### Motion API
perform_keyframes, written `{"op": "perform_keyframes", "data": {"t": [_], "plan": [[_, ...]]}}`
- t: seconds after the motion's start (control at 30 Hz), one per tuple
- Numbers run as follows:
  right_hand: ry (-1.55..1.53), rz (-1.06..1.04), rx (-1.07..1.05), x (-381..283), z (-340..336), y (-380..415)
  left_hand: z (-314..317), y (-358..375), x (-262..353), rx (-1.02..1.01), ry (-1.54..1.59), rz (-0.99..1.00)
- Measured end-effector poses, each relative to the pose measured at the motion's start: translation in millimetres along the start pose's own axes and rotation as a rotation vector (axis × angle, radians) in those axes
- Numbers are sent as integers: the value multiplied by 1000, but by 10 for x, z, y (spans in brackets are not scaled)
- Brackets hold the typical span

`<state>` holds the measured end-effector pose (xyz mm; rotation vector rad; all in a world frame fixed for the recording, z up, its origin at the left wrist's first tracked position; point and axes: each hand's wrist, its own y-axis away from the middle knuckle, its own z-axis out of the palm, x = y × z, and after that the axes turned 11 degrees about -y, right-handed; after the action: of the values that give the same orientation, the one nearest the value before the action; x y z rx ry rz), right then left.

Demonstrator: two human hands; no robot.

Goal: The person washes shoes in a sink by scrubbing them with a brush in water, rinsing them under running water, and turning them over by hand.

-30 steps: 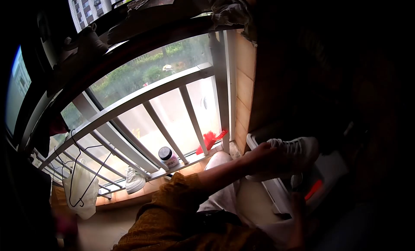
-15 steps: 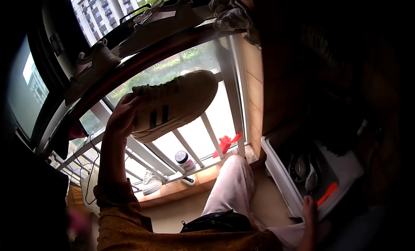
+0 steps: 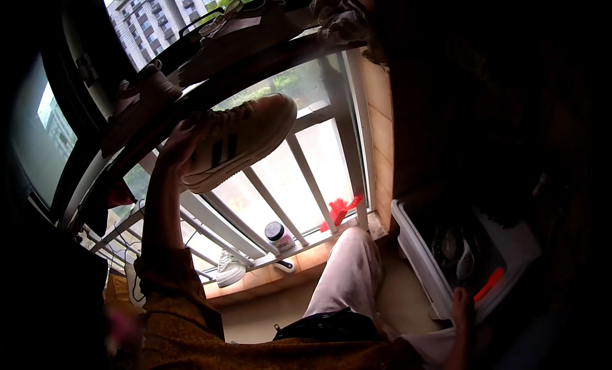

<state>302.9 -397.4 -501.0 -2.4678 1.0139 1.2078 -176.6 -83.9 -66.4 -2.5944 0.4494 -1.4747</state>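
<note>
My left hand [image 3: 180, 147] is closed round the heel end of a cream sneaker [image 3: 252, 131] with dark side stripes, holding it up before the window with its toe to the right. My right hand [image 3: 463, 306] is low at the right, by the near rim of a pale plastic tub [image 3: 417, 268]. Its fingers look closed, but shadow hides what they grip. Just beyond it in the tub lies a greyish, spoon-shaped thing [image 3: 466, 261], and beside it an orange-red strip [image 3: 489, 284], perhaps a handle. The tub's other contents are too dark to name.
Pale shoes [image 3: 245, 35] stand on the dark sill above. Below the white railing [image 3: 306, 172] are a dark-lidded jar [image 3: 279, 235], a white shoe [image 3: 230, 268] and a red brush-like object [image 3: 339, 210]. My knee [image 3: 350, 255] is bent near the tiled ledge.
My left hand has brought the sneaker left and slightly up, nearer the sill. The whole view has shifted a little; my right hand stays by the tub.
</note>
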Motion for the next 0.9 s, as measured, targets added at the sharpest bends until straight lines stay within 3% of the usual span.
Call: {"op": "perform_keyframes", "data": {"t": [0.33, 0.57, 0.9], "plan": [[-23, -27, 6, 1, -3, -2, -46, 33, -27, 12, 77, -28], [5, -50, 14, 64, 26, -3, -18, 95, 59, 60, -62, -35], [-47, -75, 5, -271, -117, 72, 15, 498, -40, 104, 193, 15]]}}
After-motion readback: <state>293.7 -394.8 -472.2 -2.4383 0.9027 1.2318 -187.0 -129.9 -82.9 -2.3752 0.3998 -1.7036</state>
